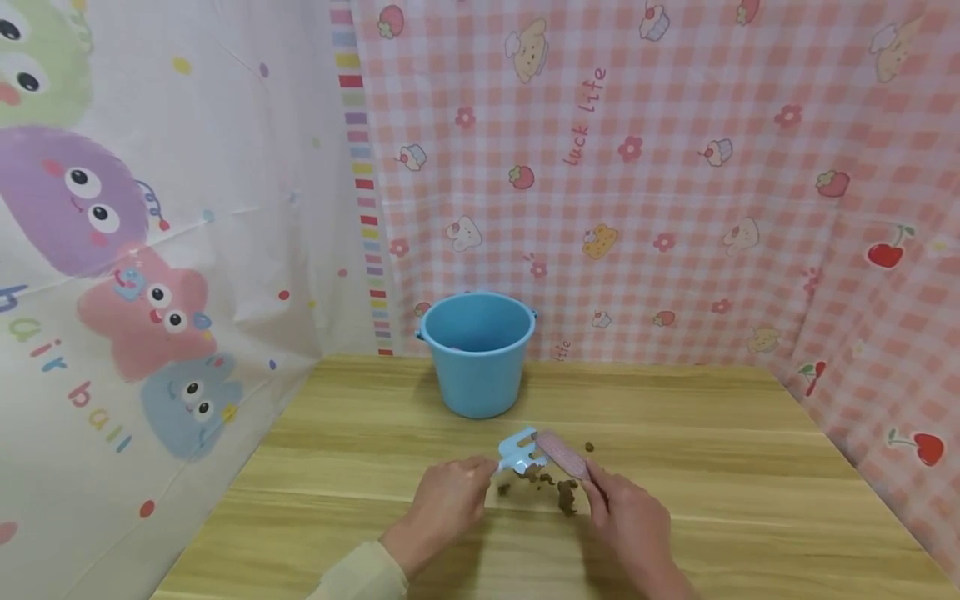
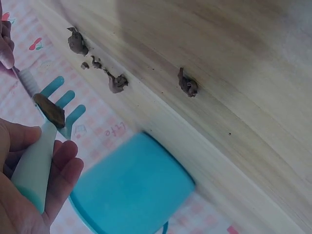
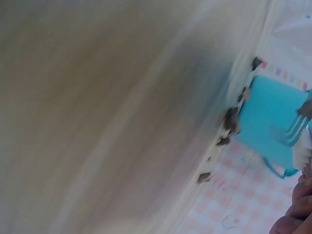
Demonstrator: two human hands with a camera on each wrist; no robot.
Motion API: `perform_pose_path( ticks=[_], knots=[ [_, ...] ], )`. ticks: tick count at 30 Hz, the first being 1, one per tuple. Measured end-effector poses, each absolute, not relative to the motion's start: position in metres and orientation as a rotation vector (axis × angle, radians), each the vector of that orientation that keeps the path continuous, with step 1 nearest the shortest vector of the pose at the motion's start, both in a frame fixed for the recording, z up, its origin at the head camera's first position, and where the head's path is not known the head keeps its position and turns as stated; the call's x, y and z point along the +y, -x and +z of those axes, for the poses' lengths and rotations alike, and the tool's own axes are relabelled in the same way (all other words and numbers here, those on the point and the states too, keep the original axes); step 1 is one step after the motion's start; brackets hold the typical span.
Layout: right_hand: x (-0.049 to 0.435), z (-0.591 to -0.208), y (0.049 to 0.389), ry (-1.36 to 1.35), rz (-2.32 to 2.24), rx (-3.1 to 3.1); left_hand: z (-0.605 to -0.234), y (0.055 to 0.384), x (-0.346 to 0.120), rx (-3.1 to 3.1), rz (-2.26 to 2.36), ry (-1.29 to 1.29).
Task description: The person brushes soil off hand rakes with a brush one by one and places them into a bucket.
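Observation:
My left hand grips the pale handle of a small light-blue toy garden fork, tines angled away. In the left wrist view a brown clump lies on the fork head, at the base of its tines. My right hand holds a brush with a pinkish back and pale bristles; its head overlaps the fork tines in the head view. Below the tools, several brown, soil-like clumps are scattered on the wooden table. One small crumb lies farther right, beyond the brush.
A blue bucket stands upright behind the tools, near the table's back edge, its handle folded down at the rim. Pink checked cloth hangs behind and to the right; white printed cloth hangs on the left.

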State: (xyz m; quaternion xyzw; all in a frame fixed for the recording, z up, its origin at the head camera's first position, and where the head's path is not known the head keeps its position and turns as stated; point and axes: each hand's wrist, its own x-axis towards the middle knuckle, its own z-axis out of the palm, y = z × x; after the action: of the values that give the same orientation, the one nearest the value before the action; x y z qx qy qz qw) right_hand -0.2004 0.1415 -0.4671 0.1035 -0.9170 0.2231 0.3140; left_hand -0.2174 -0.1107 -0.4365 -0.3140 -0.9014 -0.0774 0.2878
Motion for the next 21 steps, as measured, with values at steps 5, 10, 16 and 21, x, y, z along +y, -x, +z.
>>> perform_pose_path(
  ticks=[5,10,16,21],
  knots=[
    [0.144,-0.465,0.201,-0.226,0.608,-2.442,-0.438,0.218,-0.110,-2.415,-0.190,0.828],
    [0.136,-0.464,0.197,-0.462,0.556,-2.256,-0.436,0.220,-0.109,-2.443,-0.216,0.785],
    [0.131,-0.466,0.196,-0.439,0.508,-2.276,-0.434,0.222,-0.108,-2.434,-0.255,0.777],
    [0.131,-0.467,0.197,-0.373,0.512,-2.323,-0.435,0.220,-0.108,-2.424,-0.265,0.797]
  ],
)
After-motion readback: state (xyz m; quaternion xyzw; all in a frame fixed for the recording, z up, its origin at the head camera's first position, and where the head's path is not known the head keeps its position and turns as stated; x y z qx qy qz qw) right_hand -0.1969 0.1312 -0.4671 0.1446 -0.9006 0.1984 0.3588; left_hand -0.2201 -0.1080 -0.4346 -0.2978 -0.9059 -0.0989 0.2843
